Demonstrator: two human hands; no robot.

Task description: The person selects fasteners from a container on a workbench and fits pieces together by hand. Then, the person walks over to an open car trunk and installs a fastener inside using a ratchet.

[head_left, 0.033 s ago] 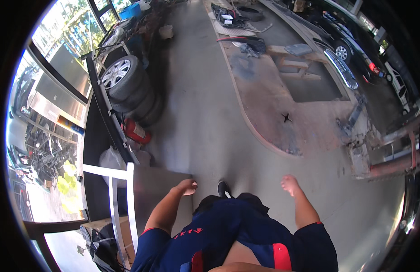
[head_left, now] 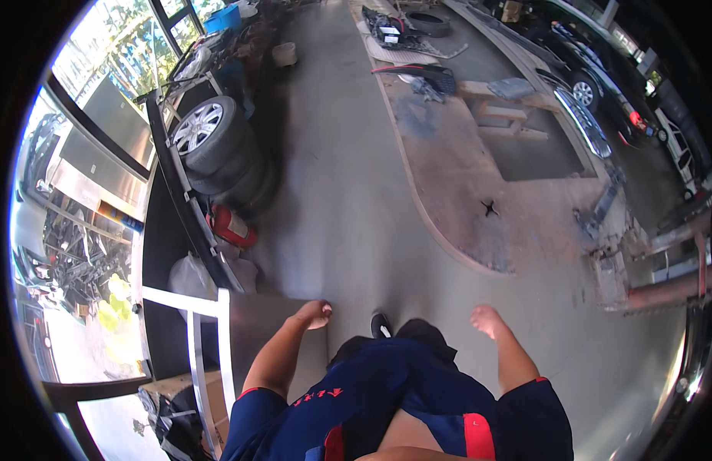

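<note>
My left hand [head_left: 316,313] hangs with curled fingers above the edge of a dark grey panel [head_left: 268,330], beside a white metal frame [head_left: 224,338]; whether it holds anything is too small to tell. My right hand [head_left: 485,320] hangs loosely curled and empty over the grey floor. A dark shoe [head_left: 380,326] shows between them, below my body.
A raised metal platform [head_left: 456,223] with loose car parts stretches ahead-right. On the left stand stacked tyres [head_left: 221,146], a red fire extinguisher [head_left: 229,228] and glass panes. A metal machine [head_left: 652,296] is at the right, with cars [head_left: 586,92] beyond. Grey floor [head_left: 333,192] runs between.
The surroundings sit slightly lower in the picture. My right hand has shifted a little to the left, and my left hand has barely moved.
</note>
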